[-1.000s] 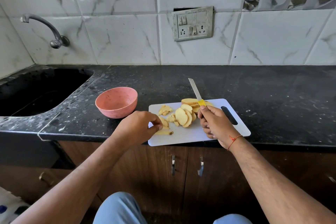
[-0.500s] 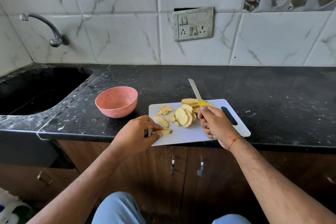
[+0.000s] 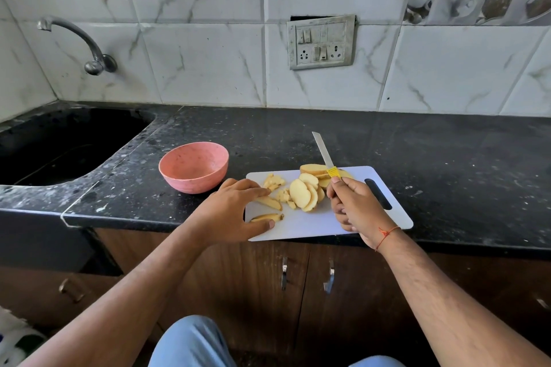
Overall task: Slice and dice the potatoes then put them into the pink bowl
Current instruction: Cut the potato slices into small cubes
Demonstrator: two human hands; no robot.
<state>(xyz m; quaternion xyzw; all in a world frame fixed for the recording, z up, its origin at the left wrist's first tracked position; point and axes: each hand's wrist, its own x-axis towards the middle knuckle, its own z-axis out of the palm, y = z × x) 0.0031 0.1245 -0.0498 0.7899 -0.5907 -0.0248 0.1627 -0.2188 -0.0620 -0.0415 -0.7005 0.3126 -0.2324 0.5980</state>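
Note:
A white cutting board [image 3: 313, 225] lies at the counter's front edge. On it is a fanned pile of round potato slices [image 3: 301, 192], with small cut bits [image 3: 274, 182] and two long strips [image 3: 267, 217] to its left. My left hand [image 3: 235, 211] rests over the board's left edge with its fingers spread. Its fingertips touch one strip and its thumb lies beside the other. My right hand [image 3: 354, 205] grips the yellow handle of a knife [image 3: 322, 150], whose blade points up and away above the slices. The pink bowl [image 3: 193, 183] stands empty to the left of the board.
A dark sink [image 3: 59, 143] is sunk into the black counter at the left, with a tap [image 3: 86, 45] above it. A socket panel [image 3: 321, 42] is on the tiled wall. Cabinet doors with metal handles [image 3: 284, 272] are below the counter edge.
My left hand laid a potato strip down at the board's front left and spread its fingers. My right hand and the knife stayed where they were.

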